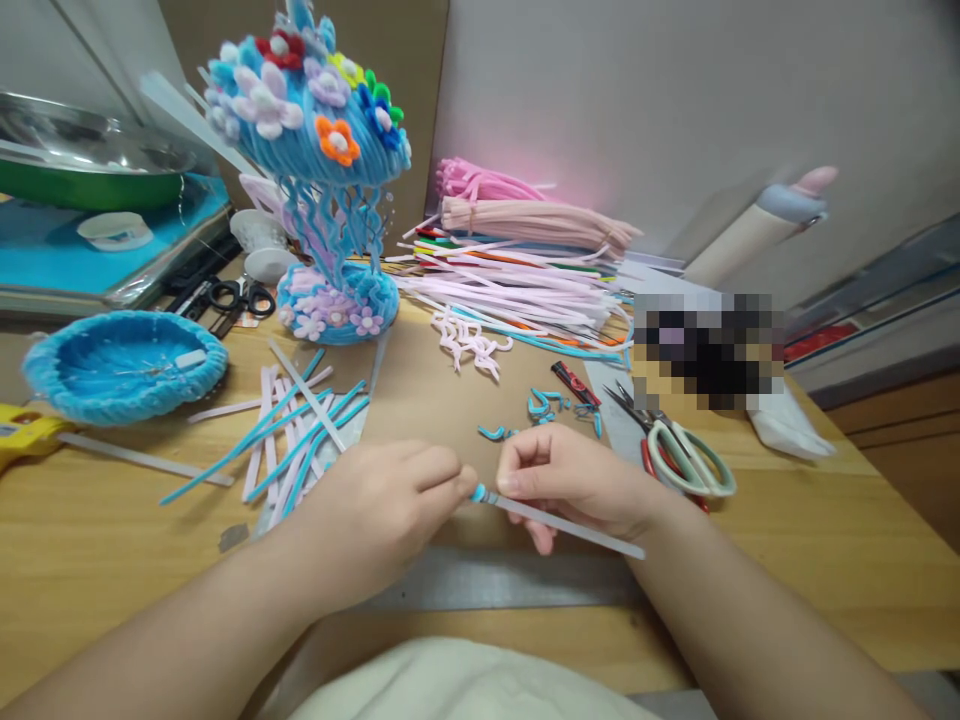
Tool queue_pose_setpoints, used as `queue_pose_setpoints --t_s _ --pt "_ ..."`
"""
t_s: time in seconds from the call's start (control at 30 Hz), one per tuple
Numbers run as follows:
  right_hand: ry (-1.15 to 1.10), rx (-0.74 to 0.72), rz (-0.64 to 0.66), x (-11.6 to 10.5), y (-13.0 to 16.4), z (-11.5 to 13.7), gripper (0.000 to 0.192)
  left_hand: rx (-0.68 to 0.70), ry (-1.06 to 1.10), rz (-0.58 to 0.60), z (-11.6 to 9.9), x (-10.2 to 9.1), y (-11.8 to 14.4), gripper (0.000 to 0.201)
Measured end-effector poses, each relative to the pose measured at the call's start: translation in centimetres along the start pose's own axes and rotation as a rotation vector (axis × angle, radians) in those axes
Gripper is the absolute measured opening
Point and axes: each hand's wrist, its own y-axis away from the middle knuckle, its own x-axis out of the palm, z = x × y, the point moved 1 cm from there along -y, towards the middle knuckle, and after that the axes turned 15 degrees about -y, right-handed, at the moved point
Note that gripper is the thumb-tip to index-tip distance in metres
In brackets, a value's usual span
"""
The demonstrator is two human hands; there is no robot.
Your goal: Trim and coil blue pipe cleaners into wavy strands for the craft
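A thin grey stick (570,527) with a bit of blue pipe cleaner (478,492) wound on its near end sits between the two hands, low over the wooden table (825,560). The right hand (577,480) has its thumb and forefinger closed on the stick just behind the blue tip, and the rest of the stick runs out under that palm toward the wrist. The left hand (382,515) meets it from the other side, fingertips pinched together on the blue end.

Just beyond the right hand lie small curled blue scraps (544,405); off to its outer side are scissors (686,455) with pale handles. Beyond the left hand lies a loose spread of blue and pink pipe cleaners (300,430), and farther off on that side a blue woven bowl (124,365). Well beyond both hands stands a blue flowered ornament (322,150), with a stack of coloured pipe cleaners (525,260) beside it.
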Motion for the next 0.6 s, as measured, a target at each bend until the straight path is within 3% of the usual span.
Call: queue_pose_setpoints --t_s 0.17,0.27,0.47,0.6 --pt "-0.455 0.121 0.225 0.0 -0.4 -0.7 0.018 -0.041 -0.010 -0.267 -0.2 -0.1 0.6 0.020" --pt "-0.623 0.214 0.345 0.3 -0.5 -1.1 0.015 -0.074 -0.018 -0.316 -0.4 0.0 0.9 0.022" --pt "-0.686 0.376 0.601 1.0 -0.2 -1.4 0.017 -0.017 -0.057 -0.389 -0.4 -0.6 1.0 0.025" --pt "-0.780 0.359 0.700 2.0 -0.3 -2.3 0.018 0.006 -0.066 -0.367 -0.4 -1.0 1.5 0.027"
